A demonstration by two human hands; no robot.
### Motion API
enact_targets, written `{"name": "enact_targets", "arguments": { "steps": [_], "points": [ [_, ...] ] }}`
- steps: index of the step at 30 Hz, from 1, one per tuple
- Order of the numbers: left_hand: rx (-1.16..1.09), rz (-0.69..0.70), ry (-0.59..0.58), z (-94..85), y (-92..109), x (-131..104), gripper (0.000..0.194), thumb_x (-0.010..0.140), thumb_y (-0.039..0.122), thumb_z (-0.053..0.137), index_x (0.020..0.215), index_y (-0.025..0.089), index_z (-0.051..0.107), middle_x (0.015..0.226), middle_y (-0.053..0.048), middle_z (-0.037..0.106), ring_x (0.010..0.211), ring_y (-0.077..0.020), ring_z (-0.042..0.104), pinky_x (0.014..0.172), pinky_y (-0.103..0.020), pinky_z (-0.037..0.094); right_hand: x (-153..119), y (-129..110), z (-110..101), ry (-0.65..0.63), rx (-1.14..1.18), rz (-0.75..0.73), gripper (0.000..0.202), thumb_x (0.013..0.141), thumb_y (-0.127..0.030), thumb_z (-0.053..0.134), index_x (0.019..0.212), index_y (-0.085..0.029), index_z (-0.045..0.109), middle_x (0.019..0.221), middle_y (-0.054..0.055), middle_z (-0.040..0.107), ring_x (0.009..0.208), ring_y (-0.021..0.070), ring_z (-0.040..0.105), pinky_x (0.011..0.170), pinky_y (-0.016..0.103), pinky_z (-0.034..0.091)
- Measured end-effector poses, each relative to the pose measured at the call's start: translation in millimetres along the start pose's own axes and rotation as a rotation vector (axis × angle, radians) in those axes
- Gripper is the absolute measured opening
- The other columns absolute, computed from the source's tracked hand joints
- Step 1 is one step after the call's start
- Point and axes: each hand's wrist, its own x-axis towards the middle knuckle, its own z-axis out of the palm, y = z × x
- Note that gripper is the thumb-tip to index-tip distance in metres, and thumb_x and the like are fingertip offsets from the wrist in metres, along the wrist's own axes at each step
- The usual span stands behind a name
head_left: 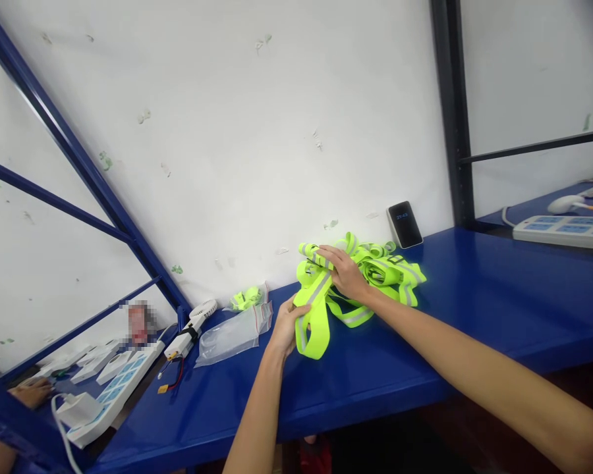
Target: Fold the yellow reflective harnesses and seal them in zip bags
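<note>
A neon-yellow reflective strap (317, 289) with a grey stripe hangs in a loop between my hands. My left hand (285, 324) pinches the strap's near left edge, thumb on top. Above and to the right, my right hand (344, 271) is closed over a folded part of the same webbing, its fingers pointing left. Beneath and beyond my right hand lies a tangled heap of matching straps (390, 273) with dark buckles. Part of the heap is hidden by my right hand and forearm.
On the blue table (499, 296) a clear zip bag (234, 336) lies left of my hands, by a bagged yellow bundle (247, 299). Farther left are a white handheld fan (190, 332) and a power strip (121, 388). A small clock-display device (405, 225) leans against the wall. Another person's hand (32, 392) shows far left.
</note>
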Motion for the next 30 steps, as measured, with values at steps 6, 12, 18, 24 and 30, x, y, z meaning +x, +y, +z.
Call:
{"name": "enact_targets", "arguments": {
  "steps": [6,12,18,24,30],
  "points": [
    [0.065,0.244,0.242,-6.5,27.3,-11.2,0.057,0.063,0.028,0.079,0.116,0.015,0.065,0.059,0.004,0.059,0.05,-0.0085,0.055,0.051,-0.019,0.041,3.7,-6.9,6.1,-0.055,0.16,0.008,0.075,0.064,0.007,0.038,0.131,-0.023,0.053,0.131,0.007,0.057,0.125,0.0228,0.05,0.107,0.045,0.039],
    [0.047,0.381,0.322,3.4,57.6,-22.1,0.036,0.057,0.028,0.081,0.09,0.016,0.073,0.056,0.003,0.06,0.051,-0.0079,0.055,0.052,-0.018,0.04,10.3,-25.3,5.3,-0.123,0.325,0.029,0.074,0.06,0.004,0.039,0.127,-0.022,0.057,0.126,0.008,0.061,0.118,0.0227,0.055,0.103,0.042,0.04],
    [-0.18,0.368,0.408,0.0,74.5,-5.0,0.04,0.057,0.027,0.081,0.094,0.015,0.071,0.063,0.001,0.065,0.052,-0.0089,0.059,0.052,-0.019,0.046,-0.8,-60.9,18.6,-0.355,0.557,0.111,0.071,0.059,0.003,0.042,0.123,-0.021,0.059,0.121,0.006,0.064,0.112,0.0221,0.058,0.099,0.036,0.043],
    [-0.096,0.263,0.353,-23.3,55.8,20.4,0.045,0.066,0.027,0.075,0.108,0.011,0.067,0.073,-0.004,0.071,0.06,-0.012,0.064,0.059,-0.022,0.049,-10.8,-75.6,27.5,-0.397,0.706,0.265,0.076,0.066,-0.001,0.05,0.138,-0.024,0.044,0.116,0.006,0.063,0.095,0.0194,0.061,0.087,0.033,0.05],
    [0.091,0.291,0.162,-27.1,33.7,24.5,0.044,0.077,0.041,0.063,0.11,0.012,0.066,0.102,-0.013,0.072,0.106,-0.0254,0.063,0.096,-0.037,0.044,-14.4,-67.5,23.6,-0.452,0.842,0.538,0.103,0.066,-0.004,0.049,0.153,-0.03,0.0,0.107,0.007,0.061,0.056,0.0103,0.056,0.054,0.027,0.053]
  ]
}}
